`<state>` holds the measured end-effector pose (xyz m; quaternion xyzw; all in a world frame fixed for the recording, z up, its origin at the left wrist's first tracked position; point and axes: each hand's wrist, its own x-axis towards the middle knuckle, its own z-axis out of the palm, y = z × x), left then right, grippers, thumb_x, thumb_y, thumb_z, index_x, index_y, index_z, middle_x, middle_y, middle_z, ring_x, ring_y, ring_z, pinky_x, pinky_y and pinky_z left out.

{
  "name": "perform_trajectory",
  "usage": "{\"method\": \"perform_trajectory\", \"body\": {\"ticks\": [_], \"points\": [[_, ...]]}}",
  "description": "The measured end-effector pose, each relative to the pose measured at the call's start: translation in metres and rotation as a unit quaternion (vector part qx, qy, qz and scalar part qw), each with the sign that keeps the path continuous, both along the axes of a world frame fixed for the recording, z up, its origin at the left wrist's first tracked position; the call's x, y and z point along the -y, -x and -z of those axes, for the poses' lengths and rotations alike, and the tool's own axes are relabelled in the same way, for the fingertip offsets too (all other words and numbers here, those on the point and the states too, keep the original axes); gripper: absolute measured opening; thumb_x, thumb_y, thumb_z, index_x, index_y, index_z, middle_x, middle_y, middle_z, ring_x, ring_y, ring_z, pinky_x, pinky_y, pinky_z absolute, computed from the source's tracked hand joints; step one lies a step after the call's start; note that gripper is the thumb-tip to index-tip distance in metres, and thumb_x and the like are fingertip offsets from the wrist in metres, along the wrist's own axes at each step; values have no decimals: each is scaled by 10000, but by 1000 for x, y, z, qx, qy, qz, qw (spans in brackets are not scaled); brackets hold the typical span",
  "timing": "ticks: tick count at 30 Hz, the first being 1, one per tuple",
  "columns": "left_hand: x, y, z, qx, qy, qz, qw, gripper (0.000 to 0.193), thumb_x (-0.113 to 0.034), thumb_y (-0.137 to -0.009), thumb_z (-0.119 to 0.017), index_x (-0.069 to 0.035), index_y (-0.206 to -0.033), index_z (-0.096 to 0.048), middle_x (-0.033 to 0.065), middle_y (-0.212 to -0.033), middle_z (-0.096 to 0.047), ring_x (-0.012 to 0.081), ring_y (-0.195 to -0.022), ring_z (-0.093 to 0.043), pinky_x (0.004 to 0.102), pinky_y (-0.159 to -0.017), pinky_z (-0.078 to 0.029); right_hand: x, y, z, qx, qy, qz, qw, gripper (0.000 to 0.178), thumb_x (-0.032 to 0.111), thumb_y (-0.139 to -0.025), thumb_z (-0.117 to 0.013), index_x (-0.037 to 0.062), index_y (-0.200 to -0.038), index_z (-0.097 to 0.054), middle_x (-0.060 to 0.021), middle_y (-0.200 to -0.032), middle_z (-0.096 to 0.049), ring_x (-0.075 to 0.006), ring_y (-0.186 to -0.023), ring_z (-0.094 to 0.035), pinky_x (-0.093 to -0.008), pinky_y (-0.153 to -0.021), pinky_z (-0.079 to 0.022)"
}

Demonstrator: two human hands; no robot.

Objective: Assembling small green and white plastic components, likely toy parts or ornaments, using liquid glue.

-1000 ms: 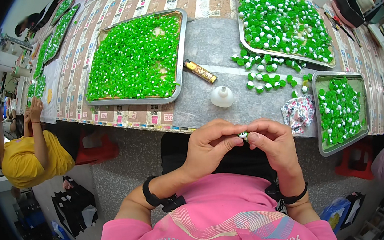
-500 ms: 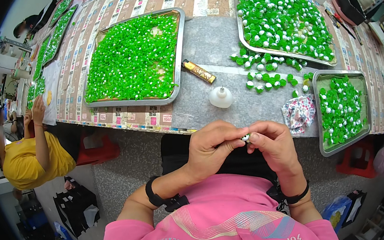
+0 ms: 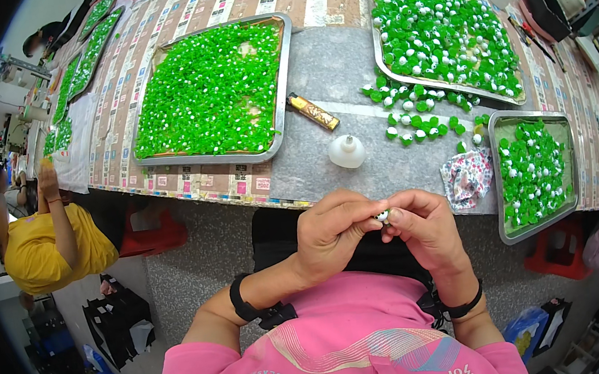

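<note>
Hands meet at lower centre: your left hand (image 3: 334,231) and right hand (image 3: 422,225) pinch one tiny white piece (image 3: 382,216) over your lap; slack fingertips could drop it off the table (image 3: 345,71).

Big metal tray (image 3: 282,133) of green bits sits mid tabletop (image 3: 344,63), a gold lighter (image 3: 313,111) just beside its right rim. White glue bottle (image 3: 346,151) and floral cloth (image 3: 467,177) sit near the front edge.

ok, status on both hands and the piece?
Left hand and right hand together above lap, pinching one small white-and-green piece. White glue bottle just ahead on table. Nothing between the hands and the trays.
</note>
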<state>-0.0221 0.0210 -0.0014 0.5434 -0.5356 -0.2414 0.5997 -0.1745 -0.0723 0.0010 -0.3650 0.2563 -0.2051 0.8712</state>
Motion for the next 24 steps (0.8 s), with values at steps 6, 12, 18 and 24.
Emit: {"method": "perform_trajectory", "body": {"ticks": [6,12,18,24], "points": [[0,-5,0,-59,-32,36,997,233,3,-773,-690,-47,-999,-669,73,-900,-620,145,-789,-600,239,-663,-481,-1,-1,-6,-23,48,12,998,158,34,-846,-643,-36,-988,-629,-86,-903,-631,-131,-784,-614,-247,-699,-518],[1,-5,0,-221,-57,90,969,258,67,-806,-632,-14,-1050,-648,93,-1051,-581,146,-943,-592,245,-804,-504,-6,0,-12,-55,300,84,949,199,-20,-786,-691,-22,-977,-634,-85,-994,-588,-130,-877,-593,-238,-738,-493],[1,-3,-4,-309,-70,111,942,266,84,-810,-622,4,-1063,-635,115,-1088,-581,177,-1014,-587,277,-873,-499,-7,0,-11,-92,428,108,893,203,-30,-756,-704,-8,-950,-648,-89,-938,-607,-151,-843,-594,-245,-716,-480],[0,-4,-2,-292,-73,94,949,247,96,-783,-645,0,-1009,-658,136,-1048,-617,194,-981,-606,293,-847,-505,-9,-1,-12,-86,398,114,906,205,-39,-747,-705,-3,-943,-657,-92,-905,-618,-162,-832,-596,-247,-702,-473]]}}
